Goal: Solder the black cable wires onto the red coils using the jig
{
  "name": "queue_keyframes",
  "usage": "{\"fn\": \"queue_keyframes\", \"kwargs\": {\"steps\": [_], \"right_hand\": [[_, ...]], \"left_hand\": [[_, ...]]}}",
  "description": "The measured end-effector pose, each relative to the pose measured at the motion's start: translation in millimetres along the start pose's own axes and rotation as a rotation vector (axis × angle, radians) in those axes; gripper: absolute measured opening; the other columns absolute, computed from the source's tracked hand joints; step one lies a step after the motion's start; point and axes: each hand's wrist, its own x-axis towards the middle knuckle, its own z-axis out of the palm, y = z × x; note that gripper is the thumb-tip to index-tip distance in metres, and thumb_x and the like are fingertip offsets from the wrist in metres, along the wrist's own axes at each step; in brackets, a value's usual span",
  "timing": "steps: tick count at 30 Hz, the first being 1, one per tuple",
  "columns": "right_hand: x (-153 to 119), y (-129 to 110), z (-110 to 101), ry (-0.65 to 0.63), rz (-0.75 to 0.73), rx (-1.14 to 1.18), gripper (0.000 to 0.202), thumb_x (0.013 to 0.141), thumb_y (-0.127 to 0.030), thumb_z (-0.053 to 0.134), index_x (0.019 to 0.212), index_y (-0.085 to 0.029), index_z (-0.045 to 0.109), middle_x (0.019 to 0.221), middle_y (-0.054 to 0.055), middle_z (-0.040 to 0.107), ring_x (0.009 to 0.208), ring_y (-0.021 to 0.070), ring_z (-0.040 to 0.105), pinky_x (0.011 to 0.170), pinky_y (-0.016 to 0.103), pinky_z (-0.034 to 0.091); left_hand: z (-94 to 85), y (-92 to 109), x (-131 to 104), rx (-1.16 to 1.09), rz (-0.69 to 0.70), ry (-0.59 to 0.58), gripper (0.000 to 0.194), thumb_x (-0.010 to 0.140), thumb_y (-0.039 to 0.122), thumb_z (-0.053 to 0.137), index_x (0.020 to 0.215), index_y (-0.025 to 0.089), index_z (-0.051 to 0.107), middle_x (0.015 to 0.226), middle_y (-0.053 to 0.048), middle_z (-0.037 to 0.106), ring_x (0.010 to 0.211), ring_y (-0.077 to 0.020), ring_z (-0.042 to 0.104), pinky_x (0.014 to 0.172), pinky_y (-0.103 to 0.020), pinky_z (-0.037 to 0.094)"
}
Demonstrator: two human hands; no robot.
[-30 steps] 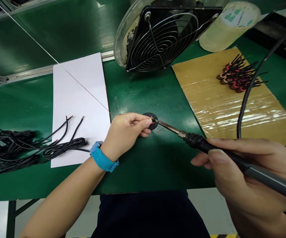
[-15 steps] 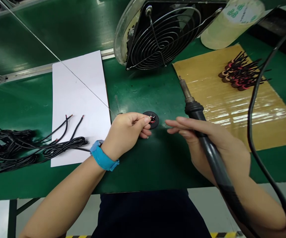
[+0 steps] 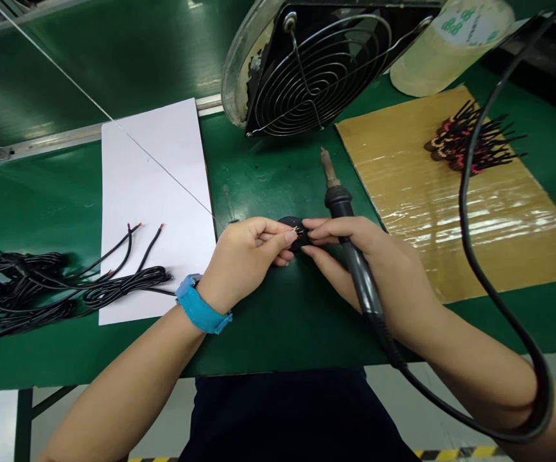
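Note:
My left hand, with a blue band at its wrist, pinches a small part with short red and black wires over a round black disc. A soldering iron is tucked in my right hand, its bare tip pointing away from me. The thumb and fingertips of that hand close at the right edge of the disc, by the wired part. A thin silvery wire slants down from the upper left and disappears behind my left hand.
Black cables lie bundled at left, partly over a white sheet. Behind the hands stands a fan with a wire guard. A brown board bears several wired parts; a pale container is behind it. The iron's cord loops at right.
My right hand has moved left with the soldering iron, and its fingertips now reach the disc. The iron's cord has swung left. My left hand stays in place.

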Motion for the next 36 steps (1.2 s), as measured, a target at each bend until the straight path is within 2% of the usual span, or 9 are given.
{"fn": "queue_keyframes", "kwargs": {"steps": [4,9,14,17,21,25,33,36], "right_hand": [[4.1,4.0,3.8,-0.036,0.003,0.032,0.017,0.079,-0.018,0.058,0.095,-0.022,0.052,0.094,0.000,0.065,0.083,0.0130,0.063,0.073,0.026,0.053],[9.7,4.5,5.1,-0.057,0.017,0.050,0.018,0.078,-0.022,0.061,0.094,-0.022,0.052,0.089,0.000,0.064,0.077,0.0122,0.061,0.068,0.024,0.051],[18.5,6.3,5.3,-0.131,0.046,0.044,0.013,0.078,-0.023,0.060,0.089,-0.022,0.052,0.080,-0.001,0.063,0.070,0.0136,0.061,0.060,0.024,0.048],[21.3,11.4,3.2,-0.176,0.022,0.048,0.015,0.079,-0.023,0.059,0.088,-0.022,0.048,0.082,0.000,0.063,0.069,0.0136,0.061,0.058,0.023,0.046],[23.5,18.8,-2.2,-0.268,-0.014,0.095,0.019,0.078,-0.023,0.058,0.091,-0.021,0.044,0.087,0.001,0.064,0.067,0.0128,0.062,0.056,0.022,0.045],[27.3,19.3,-7.1,-0.332,-0.022,0.142,0.020,0.077,-0.023,0.058,0.092,-0.020,0.045,0.084,0.002,0.064,0.064,0.0136,0.062,0.055,0.022,0.045],[32.8,12.4,-16.3,-0.399,-0.001,0.141,0.023,0.075,-0.022,0.058,0.093,-0.020,0.044,0.086,0.002,0.064,0.068,0.0136,0.063,0.056,0.022,0.047],[32.5,11.6,-15.7,-0.351,0.004,0.192,0.026,0.073,-0.019,0.060,0.094,-0.021,0.045,0.087,0.001,0.063,0.068,0.0117,0.062,0.060,0.023,0.051]], "left_hand": [[0.8,-0.1,-0.2,-0.013,-0.010,0.009,0.013,0.079,0.023,0.062,0.084,0.011,0.064,0.067,-0.001,0.066,0.061,-0.0075,0.062,0.061,-0.019,0.052],[1.5,-0.9,-0.5,-0.029,-0.007,0.004,0.013,0.079,0.023,0.062,0.084,0.012,0.064,0.067,-0.001,0.066,0.061,-0.0071,0.061,0.062,-0.019,0.051],[-1.5,-3.6,-1.7,0.077,0.088,0.031,0.015,0.079,0.028,0.061,0.081,0.014,0.064,0.072,-0.001,0.065,0.067,-0.0091,0.060,0.062,-0.020,0.049],[-3.2,-6.0,-1.2,0.114,0.129,0.061,0.014,0.080,0.028,0.060,0.081,0.015,0.063,0.074,-0.001,0.066,0.069,-0.0100,0.060,0.063,-0.020,0.049],[-3.5,-6.5,0.1,0.081,0.098,0.059,0.012,0.080,0.025,0.058,0.082,0.014,0.062,0.072,-0.002,0.065,0.070,-0.0110,0.062,0.061,-0.020,0.050],[-2.6,-4.1,-1.7,0.055,0.080,0.047,0.009,0.080,0.021,0.058,0.081,0.013,0.062,0.072,-0.002,0.065,0.070,-0.0102,0.062,0.060,-0.020,0.050],[-4.6,-5.7,-3.4,-0.030,0.060,0.054,0.007,0.080,0.018,0.059,0.076,0.012,0.059,0.075,-0.004,0.065,0.071,-0.0100,0.063,0.061,-0.019,0.052],[-5.5,-4.9,-4.8,-0.060,0.074,0.055,0.005,0.079,0.016,0.059,0.076,0.012,0.059,0.073,-0.003,0.065,0.068,-0.0092,0.062,0.061,-0.020,0.052]]}}
